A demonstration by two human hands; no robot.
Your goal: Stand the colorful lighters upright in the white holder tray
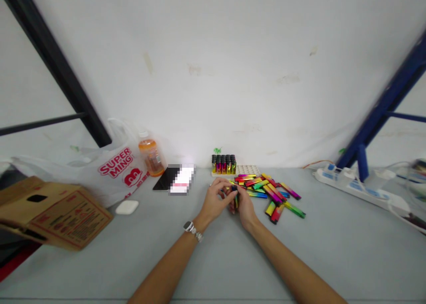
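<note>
My left hand [215, 201], with a watch on its wrist, meets my right hand [245, 207] over the table in front of me. My right hand is closed round a lighter [236, 201] with a dark top, held roughly upright. The fingers of my left hand are pinched at the top of the same lighter; their tips are partly hidden. Just right of my hands lies a loose pile of shiny multicoloured lighters [274, 193]. Behind my hands, several lighters [223, 164] stand upright in rows in a pale tray [251, 169] with holes, its right part showing bare holes.
To the left are a phone [164, 179] with a lit area beside it, an orange drink bottle [152, 155], a white plastic bag [113, 175], a white case [127, 207] and a cardboard box [66, 215]. A power strip [356, 188] with cables lies at the right.
</note>
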